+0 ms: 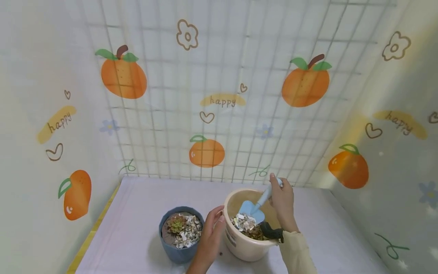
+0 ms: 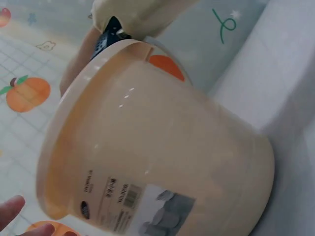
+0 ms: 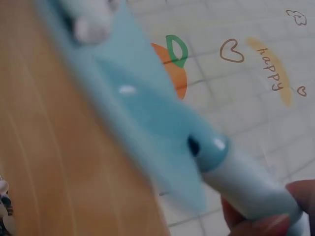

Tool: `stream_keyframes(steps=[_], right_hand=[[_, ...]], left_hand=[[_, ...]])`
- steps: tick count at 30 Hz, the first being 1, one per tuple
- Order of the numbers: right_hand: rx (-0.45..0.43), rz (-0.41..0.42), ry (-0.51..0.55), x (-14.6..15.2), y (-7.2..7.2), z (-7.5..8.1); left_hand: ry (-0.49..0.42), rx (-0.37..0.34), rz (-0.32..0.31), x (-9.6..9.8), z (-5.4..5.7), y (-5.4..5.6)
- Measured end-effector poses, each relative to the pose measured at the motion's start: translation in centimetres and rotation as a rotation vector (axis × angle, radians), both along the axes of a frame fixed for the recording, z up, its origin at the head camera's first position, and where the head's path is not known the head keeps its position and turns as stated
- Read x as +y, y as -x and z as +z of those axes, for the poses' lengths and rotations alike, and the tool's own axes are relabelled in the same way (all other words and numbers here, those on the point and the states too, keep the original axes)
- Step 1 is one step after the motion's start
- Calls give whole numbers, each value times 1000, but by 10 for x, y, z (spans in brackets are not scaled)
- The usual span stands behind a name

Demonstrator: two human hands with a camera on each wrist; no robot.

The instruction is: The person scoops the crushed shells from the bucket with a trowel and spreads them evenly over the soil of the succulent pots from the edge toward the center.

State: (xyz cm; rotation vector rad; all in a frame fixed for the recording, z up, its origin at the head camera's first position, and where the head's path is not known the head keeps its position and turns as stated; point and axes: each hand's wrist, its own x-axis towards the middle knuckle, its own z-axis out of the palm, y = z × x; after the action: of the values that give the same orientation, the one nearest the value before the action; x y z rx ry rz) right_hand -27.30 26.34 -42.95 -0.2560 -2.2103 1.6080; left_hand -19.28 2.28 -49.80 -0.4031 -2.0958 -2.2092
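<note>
My right hand [image 1: 283, 203] grips the pale blue handle [image 3: 251, 187] of a small light-blue trowel [image 1: 265, 196] inside a cream bucket [image 1: 248, 249]. White shell-like chips [image 1: 244, 222] lie heaped at the trowel's blade, and some chips show on the blade in the right wrist view. Brownish loose material [image 1: 256, 234] lies lower in the bucket. My left hand [image 1: 211, 238] is beside the bucket's left rim, its fingers loosely bent and its fingertips [image 2: 11, 209] near the rim in the left wrist view.
A blue-grey pot [image 1: 179, 253] stands left of the bucket, close to my left forearm. It holds a rosette succulent [image 1: 176, 224] and white chips [image 1: 189, 233]. A pale cloth [image 1: 133, 213] covers the table. Printed curtain walls [image 1: 164, 125] enclose the back and sides.
</note>
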Motion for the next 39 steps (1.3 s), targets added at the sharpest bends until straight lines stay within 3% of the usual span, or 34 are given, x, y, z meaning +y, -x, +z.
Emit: stream_keyframes(steps=[10, 16, 21, 27, 32, 39], right_hand=[[-25, 27, 35, -5, 6, 0], [-37, 45, 39, -10, 4, 0], [-11, 66, 46, -21, 2, 9], [21, 142, 101, -53, 5, 24], [28, 192, 172, -78, 10, 30], [49, 238, 189, -109, 13, 25]], left_hand=[[-43, 51, 17, -17, 10, 0], [-41, 58, 60, -35, 12, 0], [-11, 88, 119, -59, 16, 2], [64, 141, 251, -96, 18, 10], [71, 121, 314, -120, 13, 13], [97, 93, 374, -142, 7, 11]])
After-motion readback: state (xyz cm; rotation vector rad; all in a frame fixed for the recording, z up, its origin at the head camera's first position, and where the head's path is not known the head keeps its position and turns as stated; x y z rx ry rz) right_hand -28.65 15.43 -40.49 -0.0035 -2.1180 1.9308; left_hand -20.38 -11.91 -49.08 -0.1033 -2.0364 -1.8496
